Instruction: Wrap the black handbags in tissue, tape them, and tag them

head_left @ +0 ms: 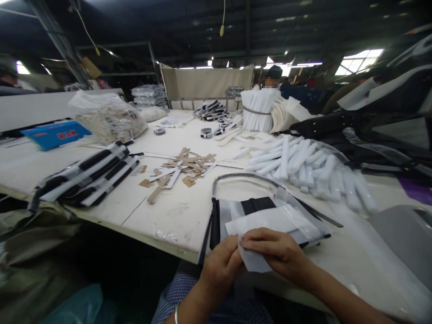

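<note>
Right at the near edge, the left hand and the right hand come together over a thin, translucent white sheet, fingers of both pinching its edge, their tips almost touching. A silver bangle rings the left wrist. And there, just beyond the fingers, is the flat black bag with pale wrapping, lying on the off-white table, partly under the sheet, its wrapped strap arching away behind it. Further up, a loose heap of brown and white paper strips sits mid-table; over to the left, long black-and-white wrapped bundles lie slanted; to the right, it's a pile of soft white rolls. Deeper still, a blue packet with red lettering rests beside a bulging clear plastic bag, and on the far right side stands a banded white bundle, with a person in a dark cap behind it.
</note>
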A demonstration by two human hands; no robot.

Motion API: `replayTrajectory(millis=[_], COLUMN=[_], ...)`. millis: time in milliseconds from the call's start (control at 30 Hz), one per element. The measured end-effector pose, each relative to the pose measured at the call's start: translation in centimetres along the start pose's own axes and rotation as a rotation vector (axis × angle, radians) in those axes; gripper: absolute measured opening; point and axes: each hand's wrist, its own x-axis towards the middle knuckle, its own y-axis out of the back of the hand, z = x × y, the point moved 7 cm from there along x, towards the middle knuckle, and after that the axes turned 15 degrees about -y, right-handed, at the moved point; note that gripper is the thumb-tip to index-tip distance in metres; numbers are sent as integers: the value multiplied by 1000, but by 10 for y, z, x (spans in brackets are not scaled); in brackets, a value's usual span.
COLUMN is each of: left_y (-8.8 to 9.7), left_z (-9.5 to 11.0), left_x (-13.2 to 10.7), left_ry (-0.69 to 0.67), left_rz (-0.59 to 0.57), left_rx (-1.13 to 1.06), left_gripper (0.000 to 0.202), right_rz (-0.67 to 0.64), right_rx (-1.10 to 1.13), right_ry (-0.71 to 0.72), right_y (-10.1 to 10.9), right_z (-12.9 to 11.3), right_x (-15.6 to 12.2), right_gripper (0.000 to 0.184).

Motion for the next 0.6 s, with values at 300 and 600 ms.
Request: replayTrajectory(millis=[300,600], left_y=[-4,-3], left_z=[2,2], left_x=[-24,-8], left_ry=[102,-93], left_rz=[150,1], left_rx=[18,-50], left_gripper=[30,36], right_rz=[62,40], right_rx=[-144,-120], right_ry=[205,43], right_y=[-10,9], right_z=[-5,-29], right_x=[-8,-12], right_gripper=[37,15])
